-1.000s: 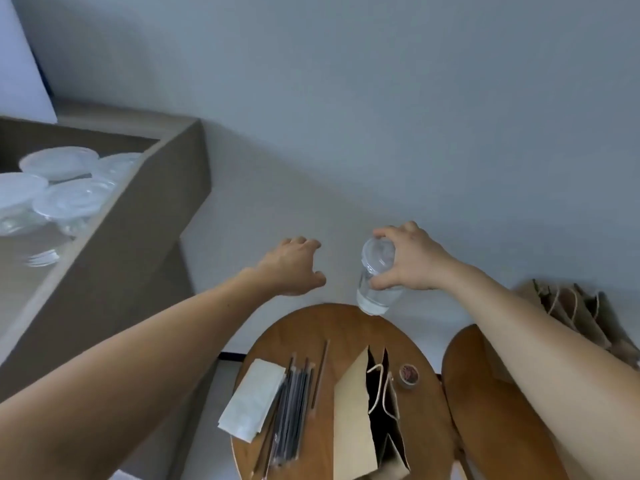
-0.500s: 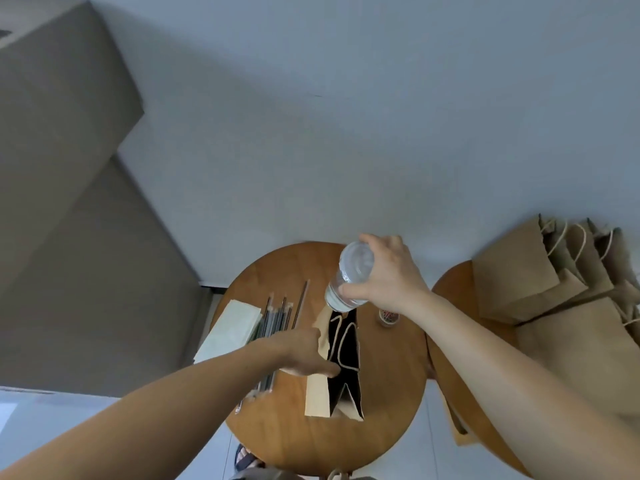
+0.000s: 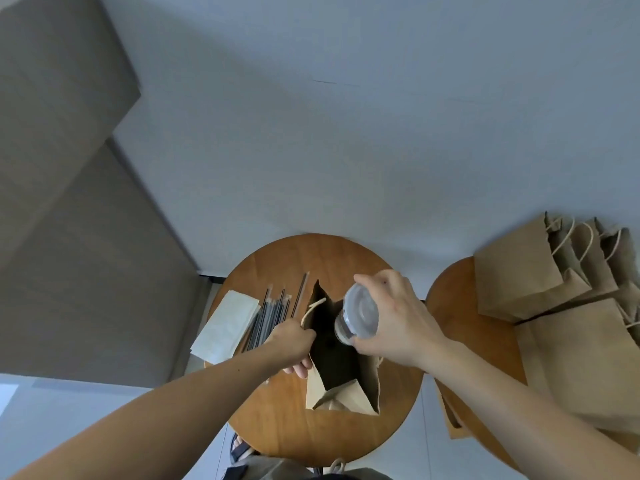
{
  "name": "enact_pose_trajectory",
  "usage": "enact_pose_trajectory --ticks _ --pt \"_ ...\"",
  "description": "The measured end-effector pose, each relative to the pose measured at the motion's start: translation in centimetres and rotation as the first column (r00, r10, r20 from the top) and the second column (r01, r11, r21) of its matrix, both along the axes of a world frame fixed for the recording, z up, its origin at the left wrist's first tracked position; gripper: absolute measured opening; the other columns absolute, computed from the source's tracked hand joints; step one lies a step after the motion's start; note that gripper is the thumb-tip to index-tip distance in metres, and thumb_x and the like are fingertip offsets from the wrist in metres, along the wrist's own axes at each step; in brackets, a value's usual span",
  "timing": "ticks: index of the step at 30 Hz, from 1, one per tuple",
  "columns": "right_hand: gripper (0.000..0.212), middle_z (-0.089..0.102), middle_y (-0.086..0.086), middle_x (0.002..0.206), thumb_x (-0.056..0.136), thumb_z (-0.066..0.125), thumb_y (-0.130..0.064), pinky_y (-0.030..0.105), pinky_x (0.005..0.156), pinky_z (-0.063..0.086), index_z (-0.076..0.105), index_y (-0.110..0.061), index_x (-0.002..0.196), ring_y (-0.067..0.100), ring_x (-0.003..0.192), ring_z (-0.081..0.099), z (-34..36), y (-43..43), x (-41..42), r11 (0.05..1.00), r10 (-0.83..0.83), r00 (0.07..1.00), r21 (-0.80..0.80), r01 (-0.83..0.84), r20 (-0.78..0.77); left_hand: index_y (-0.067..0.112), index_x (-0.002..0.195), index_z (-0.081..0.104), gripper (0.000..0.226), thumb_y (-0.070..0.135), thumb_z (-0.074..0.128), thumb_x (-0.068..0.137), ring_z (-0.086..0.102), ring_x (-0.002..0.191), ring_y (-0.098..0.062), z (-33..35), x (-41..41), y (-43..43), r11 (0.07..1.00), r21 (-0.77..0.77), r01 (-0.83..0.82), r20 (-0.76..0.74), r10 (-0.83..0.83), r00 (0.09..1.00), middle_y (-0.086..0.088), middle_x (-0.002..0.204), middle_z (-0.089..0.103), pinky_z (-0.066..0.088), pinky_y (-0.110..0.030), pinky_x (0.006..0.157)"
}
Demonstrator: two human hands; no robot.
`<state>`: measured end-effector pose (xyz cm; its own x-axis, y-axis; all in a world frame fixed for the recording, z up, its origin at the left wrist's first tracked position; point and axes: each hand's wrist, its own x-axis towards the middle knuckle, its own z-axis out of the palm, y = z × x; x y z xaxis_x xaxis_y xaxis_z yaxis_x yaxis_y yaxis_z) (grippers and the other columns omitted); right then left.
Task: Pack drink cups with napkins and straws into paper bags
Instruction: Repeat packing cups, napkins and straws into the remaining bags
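An open brown paper bag (image 3: 349, 398) stands on a round wooden table (image 3: 277, 420). My left hand (image 3: 292, 344) grips the bag's left edge and holds its mouth wide. My right hand (image 3: 394, 318) holds a clear lidded drink cup (image 3: 358, 317) by its top, tilted over the bag's mouth. White napkins (image 3: 225, 325) lie at the table's left edge. Several wrapped dark straws (image 3: 270, 317) lie between the napkins and the bag.
A second round table (image 3: 453, 327) at the right carries several brown paper bags (image 3: 519, 271), some upright and some lying flat. A grey counter (image 3: 69, 168) rises at the left. A pale wall fills the upper view.
My right hand carried the cup down to the bag's mouth. My left hand took hold of the bag's edge and pulled it open. The view tilted further down over the table.
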<state>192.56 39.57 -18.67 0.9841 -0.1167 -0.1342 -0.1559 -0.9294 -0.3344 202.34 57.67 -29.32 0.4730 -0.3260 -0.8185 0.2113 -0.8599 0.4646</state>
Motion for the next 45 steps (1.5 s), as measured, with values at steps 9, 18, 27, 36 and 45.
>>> enact_pose_trajectory --ticks 9,18,27,36,45 --pt "0.088 0.035 0.008 0.135 0.072 0.072 -0.052 0.033 0.093 0.046 0.028 -0.027 0.144 0.024 0.121 0.040 -3.8 2.2 -1.0 0.863 0.363 0.881 -0.247 -0.440 -0.303 0.012 0.097 0.057 0.026 0.031 0.040 0.098 0.072 0.056 -0.017 0.7 -0.8 -0.1 0.989 -0.115 0.091 0.047 -0.086 0.995 -0.002 0.064 0.073 0.052 -0.020 0.049" --pt "0.091 0.031 0.016 0.139 0.076 0.077 -0.041 0.040 0.095 0.049 0.023 -0.019 0.146 0.034 0.122 0.041 -12.0 4.9 2.0 0.961 0.000 0.859 -0.238 -0.143 -0.512 0.021 0.102 0.052 0.015 0.029 0.041 0.095 0.072 0.057 -0.012 0.6 -1.3 1.4 0.986 -0.114 0.123 0.132 -0.108 0.985 -0.004 0.072 0.073 0.062 -0.031 0.070" --pt "0.080 0.033 0.014 0.138 0.082 0.064 -0.049 0.039 0.091 0.049 0.023 -0.020 0.145 0.031 0.120 0.043 -19.6 4.9 2.0 0.982 -0.030 0.880 -0.177 -0.062 -0.474 0.028 0.103 0.051 0.014 0.034 0.043 0.094 0.071 0.059 -0.010 -0.2 -0.7 2.7 0.997 -0.064 0.038 0.171 -0.026 0.985 -0.001 0.079 0.070 0.063 -0.033 0.068" --pt "0.090 0.035 0.015 0.136 0.075 0.067 -0.058 0.037 0.088 0.050 0.024 -0.018 0.144 0.032 0.117 0.044 -19.8 5.2 1.6 0.982 -0.004 0.900 -0.173 -0.080 -0.437 0.025 0.107 0.052 0.015 0.033 0.045 0.096 0.071 0.060 -0.012 0.5 -0.3 1.6 0.996 -0.048 0.078 0.253 -0.063 0.965 0.000 0.080 0.068 0.062 -0.027 0.064" --pt "0.076 0.033 0.017 0.142 0.085 0.064 -0.042 0.046 0.104 0.038 0.026 -0.017 0.146 0.037 0.126 0.039 -16.6 5.8 2.7 0.981 -0.040 0.834 -0.180 -0.072 -0.551 0.025 0.097 0.053 0.013 0.036 0.047 0.095 0.071 0.073 -0.019 2.0 -0.6 0.8 0.981 -0.038 0.190 0.290 -0.171 0.942 -0.003 0.083 0.067 0.062 -0.035 0.072"
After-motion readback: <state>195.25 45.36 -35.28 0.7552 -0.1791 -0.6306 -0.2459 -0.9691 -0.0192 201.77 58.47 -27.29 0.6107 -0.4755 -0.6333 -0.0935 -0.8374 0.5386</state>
